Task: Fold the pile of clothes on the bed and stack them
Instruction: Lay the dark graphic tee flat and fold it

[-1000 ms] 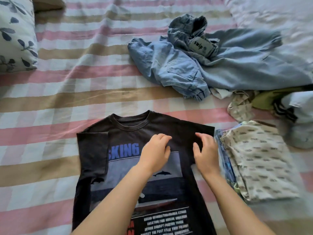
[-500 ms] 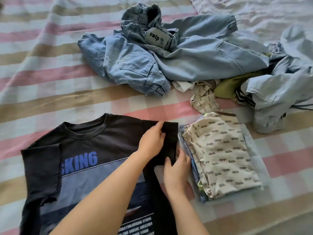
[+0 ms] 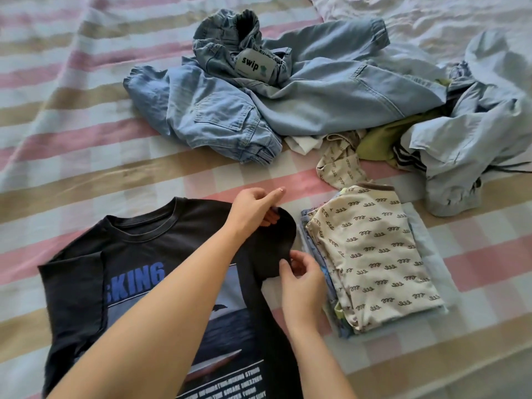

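Left hand [image 3: 253,207] pinches the upper sleeve edge of the black T-shirt [image 3: 144,240]. Right hand [image 3: 302,280] pinches the lower edge, beside the folded stack [image 3: 371,254].

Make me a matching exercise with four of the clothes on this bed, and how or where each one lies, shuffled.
Things
1. black printed T-shirt
2. light blue denim trousers with a swip label
3. cream squiggle-print top with a brown neckband
4. olive green garment

States
A. folded, on top of the stack
B. partly buried under a pale blue shirt
C. sleeve held by the left hand and the right hand
D. crumpled, unfolded, label showing

Pairs: 1-C, 2-D, 3-A, 4-B
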`<state>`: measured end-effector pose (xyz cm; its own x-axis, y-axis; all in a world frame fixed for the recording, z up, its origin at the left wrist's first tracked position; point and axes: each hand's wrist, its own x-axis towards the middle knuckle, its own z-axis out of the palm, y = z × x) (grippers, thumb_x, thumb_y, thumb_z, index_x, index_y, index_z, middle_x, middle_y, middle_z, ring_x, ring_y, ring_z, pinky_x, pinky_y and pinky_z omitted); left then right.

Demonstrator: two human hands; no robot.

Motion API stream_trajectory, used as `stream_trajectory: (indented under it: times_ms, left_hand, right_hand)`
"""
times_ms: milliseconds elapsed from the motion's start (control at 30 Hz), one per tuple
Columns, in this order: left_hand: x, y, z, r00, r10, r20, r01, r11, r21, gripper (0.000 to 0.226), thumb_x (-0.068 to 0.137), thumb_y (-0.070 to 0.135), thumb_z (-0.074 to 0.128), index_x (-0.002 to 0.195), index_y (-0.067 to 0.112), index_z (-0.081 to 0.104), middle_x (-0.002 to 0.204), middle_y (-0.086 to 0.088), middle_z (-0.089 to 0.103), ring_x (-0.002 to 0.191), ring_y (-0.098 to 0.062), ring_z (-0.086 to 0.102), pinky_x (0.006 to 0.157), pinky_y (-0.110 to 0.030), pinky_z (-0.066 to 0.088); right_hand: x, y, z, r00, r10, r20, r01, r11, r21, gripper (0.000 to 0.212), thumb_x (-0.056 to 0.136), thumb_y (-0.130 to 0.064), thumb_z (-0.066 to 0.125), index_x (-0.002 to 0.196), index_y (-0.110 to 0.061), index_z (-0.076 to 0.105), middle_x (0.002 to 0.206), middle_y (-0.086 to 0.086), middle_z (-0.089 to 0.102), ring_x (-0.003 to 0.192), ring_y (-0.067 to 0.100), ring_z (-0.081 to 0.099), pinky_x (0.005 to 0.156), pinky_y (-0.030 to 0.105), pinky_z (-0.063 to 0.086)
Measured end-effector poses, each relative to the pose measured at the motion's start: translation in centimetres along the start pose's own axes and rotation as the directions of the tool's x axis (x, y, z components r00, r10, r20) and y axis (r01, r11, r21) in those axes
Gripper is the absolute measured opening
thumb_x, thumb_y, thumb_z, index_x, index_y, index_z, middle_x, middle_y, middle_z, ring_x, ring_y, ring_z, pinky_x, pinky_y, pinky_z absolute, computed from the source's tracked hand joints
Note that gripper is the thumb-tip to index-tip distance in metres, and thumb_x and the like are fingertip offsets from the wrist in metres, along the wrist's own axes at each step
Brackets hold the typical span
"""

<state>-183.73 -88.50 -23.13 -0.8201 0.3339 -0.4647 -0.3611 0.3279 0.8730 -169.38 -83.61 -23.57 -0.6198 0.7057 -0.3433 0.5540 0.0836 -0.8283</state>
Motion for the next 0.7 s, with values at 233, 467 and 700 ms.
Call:
stream_trajectory:
  times_ms: [233, 467, 700]
  left_hand:
    - [-2.5, -0.5, -8.9, 0.989, -0.144, 0.041, 0.144, 0.99, -0.004, 0.029, 0.076, -0.008, 0.05, 0.064, 0.018, 0.054, 0.055, 0.003, 0.052, 0.045, -0.005, 0.052, 0.043, -0.019, 0.047]
    - [-5.8, -5.9, -10.0, 0.906, 0.357, -0.23, -0.15, 0.776, 0.613, 0.037, 0.075, -0.01, 0.049, 0.106, 0.007, 0.062, 0.108, -0.01, 0.058, 0.105, -0.025, 0.053, 0.09, -0.025, 0.041]
    - [-4.6, -10.7, -7.3, 0.963, 0.21, 0.167, -0.222, 0.275, 0.935, 0.056, 0.097, 0.047, 0.023, 0.147, 0.034, 0.002, 0.157, 0.009, -0.004, 0.143, -0.012, -0.011, 0.114, -0.045, -0.005]
  right_hand:
    - [-4.0, -0.4, 2.7, 0.774, -0.582, 0.249, 0.63, 0.747, -0.211, 0.021, 0.076, -0.006, 0.072, 0.095, -0.011, 0.068, 0.085, 0.001, 0.062, 0.077, 0.016, 0.06, 0.066, 0.027, 0.051]
    - [-4.6, 1.3, 4.8, 0.691, -0.62, 0.373, 0.723, 0.612, -0.322, 0.029, 0.087, -0.017, 0.053, 0.113, -0.011, 0.065, 0.122, 0.009, 0.061, 0.116, 0.026, 0.055, 0.094, 0.035, 0.047]
    - [-3.3, 5.3, 5.0, 0.712, -0.275, 0.647, 0.701, 0.332, -0.631, 0.067, 0.097, -0.046, 0.021, 0.137, -0.024, -0.027, 0.145, -0.006, -0.035, 0.127, 0.015, -0.041, 0.107, 0.038, -0.018]
